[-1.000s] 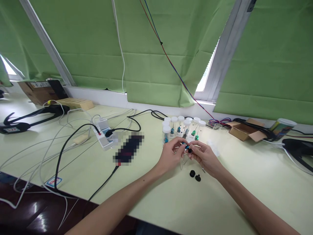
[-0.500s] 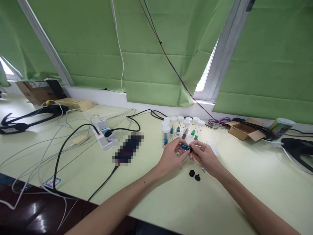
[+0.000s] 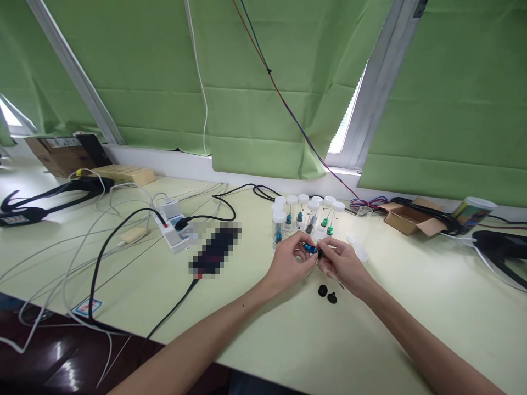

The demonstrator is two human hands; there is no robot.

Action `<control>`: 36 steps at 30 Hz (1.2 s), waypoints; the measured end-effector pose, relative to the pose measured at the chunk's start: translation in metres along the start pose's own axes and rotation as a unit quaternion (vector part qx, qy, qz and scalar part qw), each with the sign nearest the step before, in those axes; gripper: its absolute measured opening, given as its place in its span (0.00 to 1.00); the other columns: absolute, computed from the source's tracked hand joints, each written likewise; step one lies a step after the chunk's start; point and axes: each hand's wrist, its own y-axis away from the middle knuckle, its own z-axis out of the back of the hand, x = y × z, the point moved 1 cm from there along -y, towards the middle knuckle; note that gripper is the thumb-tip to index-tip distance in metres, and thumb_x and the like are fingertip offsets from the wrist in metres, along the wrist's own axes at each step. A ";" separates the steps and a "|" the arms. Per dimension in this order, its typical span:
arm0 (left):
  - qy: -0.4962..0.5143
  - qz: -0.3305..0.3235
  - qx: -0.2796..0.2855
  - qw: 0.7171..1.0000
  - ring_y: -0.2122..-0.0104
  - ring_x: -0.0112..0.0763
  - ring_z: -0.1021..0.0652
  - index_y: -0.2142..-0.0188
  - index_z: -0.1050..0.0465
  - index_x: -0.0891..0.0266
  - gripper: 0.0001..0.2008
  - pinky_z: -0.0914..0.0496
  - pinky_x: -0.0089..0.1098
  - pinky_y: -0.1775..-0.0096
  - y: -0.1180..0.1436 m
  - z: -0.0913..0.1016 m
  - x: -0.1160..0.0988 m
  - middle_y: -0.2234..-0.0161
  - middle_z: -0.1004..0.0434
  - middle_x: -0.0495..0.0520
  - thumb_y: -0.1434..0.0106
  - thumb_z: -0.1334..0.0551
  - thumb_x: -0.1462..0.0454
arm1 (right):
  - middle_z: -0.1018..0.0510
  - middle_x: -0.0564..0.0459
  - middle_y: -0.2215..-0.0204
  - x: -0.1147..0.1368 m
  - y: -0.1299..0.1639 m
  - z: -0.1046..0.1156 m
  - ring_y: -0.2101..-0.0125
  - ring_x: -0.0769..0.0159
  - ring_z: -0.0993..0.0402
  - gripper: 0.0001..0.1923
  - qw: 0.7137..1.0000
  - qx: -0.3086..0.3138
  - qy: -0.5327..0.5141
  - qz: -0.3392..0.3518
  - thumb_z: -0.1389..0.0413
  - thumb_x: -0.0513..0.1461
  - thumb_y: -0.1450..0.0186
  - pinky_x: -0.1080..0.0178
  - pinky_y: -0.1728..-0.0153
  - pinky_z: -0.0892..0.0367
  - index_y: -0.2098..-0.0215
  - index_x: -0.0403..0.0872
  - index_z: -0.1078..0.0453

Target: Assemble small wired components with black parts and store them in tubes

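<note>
- Left hand [image 3: 288, 260]: fingers pinched on a small blue part [image 3: 309, 249], held just above the table [image 3: 411, 307].
- Right hand [image 3: 343, 263]: fingers closed on the part's dark end, meeting the left.
- Two black caps [image 3: 327, 294]: loose on the table, just below the hands, not yet fitted.
- Capped vials [image 3: 307, 215]: standing clustered behind, each holding a coloured piece; apparently finished.

You're working at a pale green table [image 3: 411, 307]. On it: a cluster of white-capped vials [image 3: 307, 216] standing upright, two black knobs [image 3: 327, 294] just in front of your hands, a white power strip [image 3: 172, 225] among black and white cables [image 3: 102, 247], an open cardboard box [image 3: 405, 219] (far right), another box [image 3: 57, 153] far left.
</note>
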 end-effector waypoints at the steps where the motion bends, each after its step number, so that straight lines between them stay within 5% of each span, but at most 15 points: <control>1: 0.002 0.003 -0.002 1.000 0.72 0.25 0.26 0.64 0.31 0.60 0.07 0.29 0.28 0.67 0.000 0.000 0.000 0.65 0.27 0.50 0.41 0.37 0.63 | 0.30 0.58 0.86 0.000 0.000 0.000 0.87 0.75 0.43 0.18 1.000 0.001 0.002 0.001 0.42 0.52 0.37 0.68 0.84 0.47 0.70 0.47 0.33; 12: 0.070 0.008 -0.047 0.996 0.70 0.26 0.26 0.65 0.33 0.61 0.09 0.29 0.28 0.66 -0.003 0.002 0.004 0.65 0.29 0.51 0.43 0.35 0.63 | 0.26 0.56 0.77 0.004 0.004 0.000 0.76 0.70 0.33 0.13 0.998 0.042 -0.025 0.030 0.38 0.46 0.38 0.66 0.73 0.40 0.61 0.47 0.31; 36: 0.096 0.012 -0.026 0.995 0.69 0.26 0.26 0.65 0.32 0.61 0.09 0.28 0.29 0.64 0.000 0.001 -0.001 0.65 0.29 0.51 0.43 0.34 0.63 | 0.31 0.55 0.85 -0.003 0.001 -0.001 0.85 0.72 0.41 0.28 1.000 0.016 0.026 0.001 0.46 0.60 0.39 0.65 0.83 0.45 0.78 0.45 0.33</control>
